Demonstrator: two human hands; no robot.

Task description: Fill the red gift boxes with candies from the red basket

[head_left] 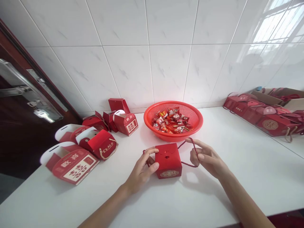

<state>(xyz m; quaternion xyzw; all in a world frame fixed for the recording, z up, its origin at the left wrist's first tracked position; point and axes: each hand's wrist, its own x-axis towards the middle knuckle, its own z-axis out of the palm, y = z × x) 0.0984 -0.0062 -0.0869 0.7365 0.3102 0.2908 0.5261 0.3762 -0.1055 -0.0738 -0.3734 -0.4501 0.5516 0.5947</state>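
Little red box (168, 162) was gripped by the left hand (143, 171). Its cord (187, 164) was held, kinda looped, by the right hand (209, 159).

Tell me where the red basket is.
In the head view, the red basket stands just right of centre on the white tabletop, near the tiled wall and just beyond the red box between the left hand and right hand.

Smooth paperboard box (172, 164), rough twisted textile cord (188, 164), glossy plastic basket (171, 137), shiny wall tiles (173, 69).
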